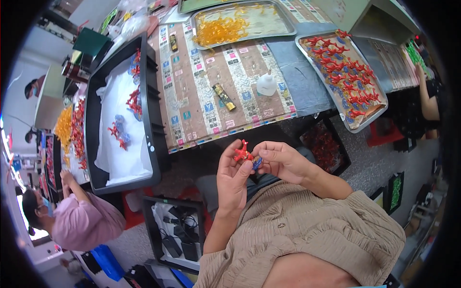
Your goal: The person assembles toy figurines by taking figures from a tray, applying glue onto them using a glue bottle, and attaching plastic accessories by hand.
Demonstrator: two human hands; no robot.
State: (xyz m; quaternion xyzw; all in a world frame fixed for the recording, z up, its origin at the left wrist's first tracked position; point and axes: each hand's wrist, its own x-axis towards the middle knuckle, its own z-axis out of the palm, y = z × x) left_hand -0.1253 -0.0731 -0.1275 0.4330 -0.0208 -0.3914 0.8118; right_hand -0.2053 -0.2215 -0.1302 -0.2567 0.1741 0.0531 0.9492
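A small red figurine with a translucent blue lower part (243,155) is between my two hands, in front of my chest. My left hand (232,175) is closed around the red side, with its thumb against the piece. From the other side, my right hand (281,161) pinches at the blue part between thumb and fingers. Those fingers partly cover the figurine, so its exact shape is hard to make out. Both hands are just off the near edge of the worktable (192,122).
A black crate (154,115) lined with white paper holds several red-and-blue figurines. At the right, a metal tray (353,126) bears many more. Farther back lies a tray of yellow pieces (223,29). A white squeeze bottle (266,84) and black-gold tube (224,97) are nearby. Co-workers sit at both sides.
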